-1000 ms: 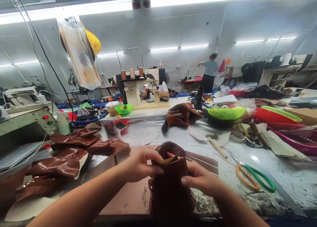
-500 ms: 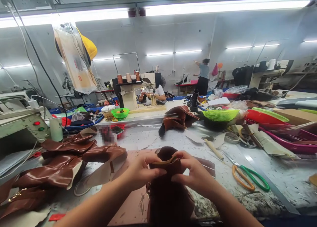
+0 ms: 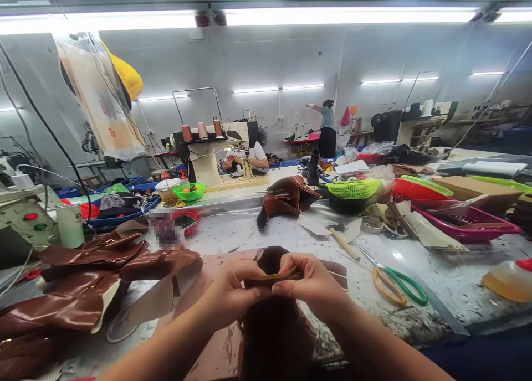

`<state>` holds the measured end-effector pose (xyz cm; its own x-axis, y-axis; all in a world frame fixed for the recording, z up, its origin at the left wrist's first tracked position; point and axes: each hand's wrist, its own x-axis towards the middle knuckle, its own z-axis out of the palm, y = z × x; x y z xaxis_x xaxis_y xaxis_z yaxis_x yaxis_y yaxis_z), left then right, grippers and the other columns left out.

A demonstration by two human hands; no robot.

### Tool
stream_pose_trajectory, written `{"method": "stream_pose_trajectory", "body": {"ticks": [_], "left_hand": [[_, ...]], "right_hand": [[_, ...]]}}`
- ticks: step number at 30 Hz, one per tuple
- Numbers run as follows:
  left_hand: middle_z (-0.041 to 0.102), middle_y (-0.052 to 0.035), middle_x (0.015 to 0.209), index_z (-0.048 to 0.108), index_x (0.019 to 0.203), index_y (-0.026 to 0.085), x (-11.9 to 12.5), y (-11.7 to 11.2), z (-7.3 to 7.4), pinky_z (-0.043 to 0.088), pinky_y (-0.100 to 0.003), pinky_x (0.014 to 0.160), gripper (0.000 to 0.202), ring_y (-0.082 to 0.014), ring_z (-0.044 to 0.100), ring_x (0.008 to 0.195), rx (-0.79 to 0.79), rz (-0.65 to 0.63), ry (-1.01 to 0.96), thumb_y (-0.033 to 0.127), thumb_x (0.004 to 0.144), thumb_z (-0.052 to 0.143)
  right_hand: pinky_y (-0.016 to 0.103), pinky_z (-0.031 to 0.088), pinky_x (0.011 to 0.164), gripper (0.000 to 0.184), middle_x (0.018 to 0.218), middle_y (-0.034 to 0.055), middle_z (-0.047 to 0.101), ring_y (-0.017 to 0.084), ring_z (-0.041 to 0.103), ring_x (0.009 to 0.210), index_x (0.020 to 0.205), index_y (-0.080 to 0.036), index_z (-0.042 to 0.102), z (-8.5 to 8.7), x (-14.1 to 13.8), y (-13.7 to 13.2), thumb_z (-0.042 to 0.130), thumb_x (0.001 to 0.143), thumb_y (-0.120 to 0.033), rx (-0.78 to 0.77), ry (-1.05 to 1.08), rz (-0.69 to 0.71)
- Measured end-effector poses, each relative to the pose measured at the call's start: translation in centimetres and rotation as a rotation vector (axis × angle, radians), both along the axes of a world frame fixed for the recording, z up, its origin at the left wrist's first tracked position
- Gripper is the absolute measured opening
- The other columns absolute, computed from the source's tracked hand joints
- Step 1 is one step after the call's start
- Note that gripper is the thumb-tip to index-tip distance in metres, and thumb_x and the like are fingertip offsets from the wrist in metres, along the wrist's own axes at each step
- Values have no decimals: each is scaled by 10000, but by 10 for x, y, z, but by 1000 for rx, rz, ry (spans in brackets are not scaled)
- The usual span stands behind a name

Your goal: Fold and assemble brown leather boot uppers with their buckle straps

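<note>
A dark brown leather boot upper (image 3: 274, 331) is held at the table's front edge, its top opening facing away from me. My left hand (image 3: 236, 292) pinches the upper's edge on the left, thumb on the near side. My right hand (image 3: 307, 284) grips the same edge close by, thumb and fingers pressed together on it. Both thumbs lie nearly side by side along the tan-lined rim. The lower part of the upper is in shadow, so its detail is hidden.
Brown boot uppers (image 3: 75, 292) are heaped on the left. Ahead lies another brown upper (image 3: 286, 201). Scissors (image 3: 399, 284), a hammer (image 3: 344, 242) and a bottle of amber liquid (image 3: 509, 278) lie on the right, with a magenta basket (image 3: 469, 223) behind. A co-worker (image 3: 253, 158) sits at a sewing machine (image 3: 211, 154).
My right hand has slid left along the rim, closer to my left hand. The view has turned right, bringing the bottle into sight.
</note>
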<state>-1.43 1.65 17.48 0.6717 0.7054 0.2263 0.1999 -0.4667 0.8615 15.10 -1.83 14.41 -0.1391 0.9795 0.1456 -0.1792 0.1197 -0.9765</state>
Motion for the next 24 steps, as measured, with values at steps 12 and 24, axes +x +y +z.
{"method": "stream_pose_trajectory", "body": {"ticks": [12,24], "left_hand": [[663,4,783,637,874,190,15,4,10,379,-292,762,170,-147,535,730,320,-120,331,119,720,630],[614,-7,772,548,801,154,57,-6,-5,381,-325,728,276,-173,559,688,828,-203,576,271,652,749]], "right_hand": [[249,339,587,108,676,-3,540,133,462,641,722,-170,550,33,54,-18,579,726,-275,124,-854,145],[214,282,531,231,588,-51,443,95,420,574,563,-168,465,47,80,-30,653,694,-195,313,-1328,357]]}}
